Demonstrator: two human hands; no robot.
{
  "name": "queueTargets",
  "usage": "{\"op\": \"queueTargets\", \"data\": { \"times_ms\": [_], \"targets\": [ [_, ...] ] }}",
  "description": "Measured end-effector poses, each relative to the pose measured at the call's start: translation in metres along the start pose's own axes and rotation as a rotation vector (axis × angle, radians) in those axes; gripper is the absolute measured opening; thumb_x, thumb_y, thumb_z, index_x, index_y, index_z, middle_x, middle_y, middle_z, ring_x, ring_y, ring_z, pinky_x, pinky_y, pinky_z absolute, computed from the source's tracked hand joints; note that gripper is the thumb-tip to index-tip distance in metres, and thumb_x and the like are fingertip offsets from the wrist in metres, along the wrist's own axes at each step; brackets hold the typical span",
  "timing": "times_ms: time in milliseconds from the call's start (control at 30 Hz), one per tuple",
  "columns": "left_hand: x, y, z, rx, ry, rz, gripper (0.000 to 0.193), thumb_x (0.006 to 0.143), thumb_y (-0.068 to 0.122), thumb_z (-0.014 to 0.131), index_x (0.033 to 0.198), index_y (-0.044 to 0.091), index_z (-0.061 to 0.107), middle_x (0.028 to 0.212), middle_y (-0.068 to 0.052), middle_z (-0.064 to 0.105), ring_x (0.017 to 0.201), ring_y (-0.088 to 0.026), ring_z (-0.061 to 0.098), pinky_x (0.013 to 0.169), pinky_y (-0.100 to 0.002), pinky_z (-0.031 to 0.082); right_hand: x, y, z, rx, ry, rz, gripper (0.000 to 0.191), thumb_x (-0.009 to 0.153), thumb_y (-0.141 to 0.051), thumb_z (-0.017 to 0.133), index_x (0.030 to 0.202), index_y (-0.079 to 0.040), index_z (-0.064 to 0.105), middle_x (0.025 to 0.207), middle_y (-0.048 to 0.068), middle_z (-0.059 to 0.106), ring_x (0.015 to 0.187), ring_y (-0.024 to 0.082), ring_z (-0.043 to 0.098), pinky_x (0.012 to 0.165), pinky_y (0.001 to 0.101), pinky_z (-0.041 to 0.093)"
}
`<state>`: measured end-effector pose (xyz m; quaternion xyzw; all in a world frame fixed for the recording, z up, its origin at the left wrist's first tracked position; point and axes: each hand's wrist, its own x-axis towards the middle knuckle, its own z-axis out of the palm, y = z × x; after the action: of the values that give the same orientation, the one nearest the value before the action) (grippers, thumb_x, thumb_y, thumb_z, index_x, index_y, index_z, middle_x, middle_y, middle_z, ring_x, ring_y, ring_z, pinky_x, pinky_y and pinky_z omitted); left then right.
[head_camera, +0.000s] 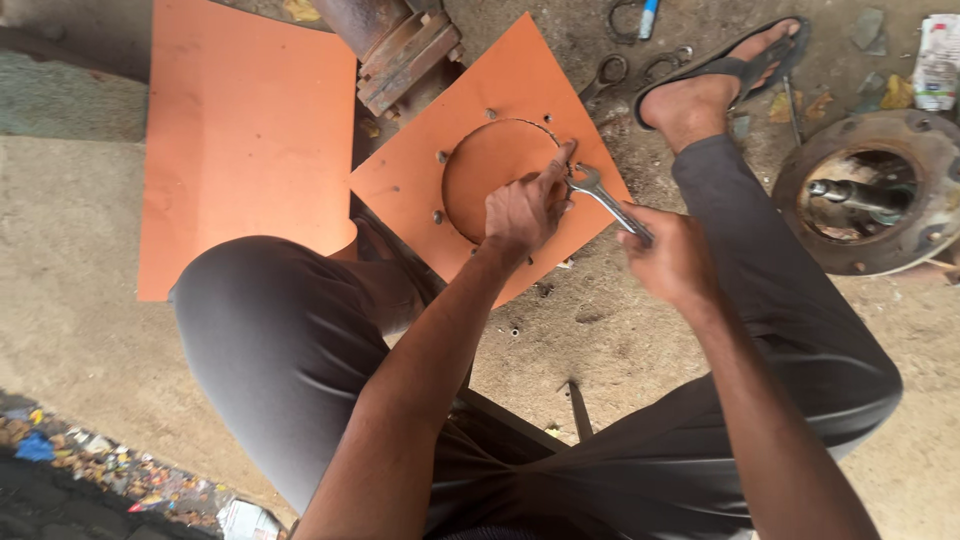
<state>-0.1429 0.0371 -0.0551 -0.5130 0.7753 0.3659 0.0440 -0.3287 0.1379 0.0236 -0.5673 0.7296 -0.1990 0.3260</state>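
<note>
An orange gasket sheet (520, 85) lies on the ground over a round flange, with a circle cut in its middle and several bolts poking through around it. My left hand (525, 208) presses on the sheet at the circle's right edge, fingers pointing toward a bolt. A steel open-ended spanner is gripped in my right hand (668, 258), and the spanner (600, 195) has its jaw at that same edge, just beside my left fingertips.
A larger orange sheet (245, 130) lies to the left. A rusty pipe flange (405, 55) sits at the top. A wheel hub (870, 190) rests at the right. Spare spanners (610, 72) lie near my sandalled foot (715, 80). My knees flank the work.
</note>
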Motion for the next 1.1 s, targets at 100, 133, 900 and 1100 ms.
{"op": "queueTargets", "data": {
  "times_ms": [100,133,900,1100],
  "targets": [
    [-0.002,0.000,-0.002,-0.003,0.011,0.018,0.089,0.089,0.044,0.075,0.160,0.043,0.021,0.102,-0.003,0.075,0.090,-0.028,0.074,0.076,-0.047,0.058,0.000,0.019,0.000,0.073,-0.065,0.172,0.038,0.090,-0.008,0.075,0.129,-0.010,0.073,0.069,0.009,0.068,0.055,0.009,0.053,0.051,0.0321,0.045],
    [-0.003,0.000,-0.002,0.001,0.020,0.030,0.090,0.089,0.044,0.075,0.161,0.042,0.021,0.101,-0.004,0.075,0.090,-0.029,0.074,0.077,-0.047,0.058,0.001,0.023,0.000,0.132,-0.069,0.182,0.038,0.091,-0.009,0.075,0.128,-0.011,0.073,0.069,0.006,0.066,0.055,0.007,0.050,0.050,0.0316,0.043],
    [-0.010,0.011,-0.014,-0.001,-0.069,0.051,0.107,0.083,0.035,0.081,0.164,0.034,0.011,0.098,-0.006,0.074,0.089,-0.032,0.073,0.076,-0.050,0.057,-0.081,0.036,0.076,1.231,0.198,0.631,0.022,0.098,-0.013,0.068,0.117,-0.003,0.071,0.081,0.000,0.061,0.063,0.010,0.059,0.059,0.0268,0.055],
    [-0.008,0.018,0.000,0.054,-0.031,0.057,0.113,0.082,0.038,0.082,0.164,0.030,0.005,0.115,-0.008,0.070,0.095,-0.034,0.073,0.076,-0.051,0.057,-0.092,0.039,0.113,1.226,0.227,0.801,0.026,0.104,-0.019,0.056,0.118,-0.001,0.068,0.075,0.002,0.058,0.061,0.013,0.058,0.055,0.0284,0.049]
  ]
}}
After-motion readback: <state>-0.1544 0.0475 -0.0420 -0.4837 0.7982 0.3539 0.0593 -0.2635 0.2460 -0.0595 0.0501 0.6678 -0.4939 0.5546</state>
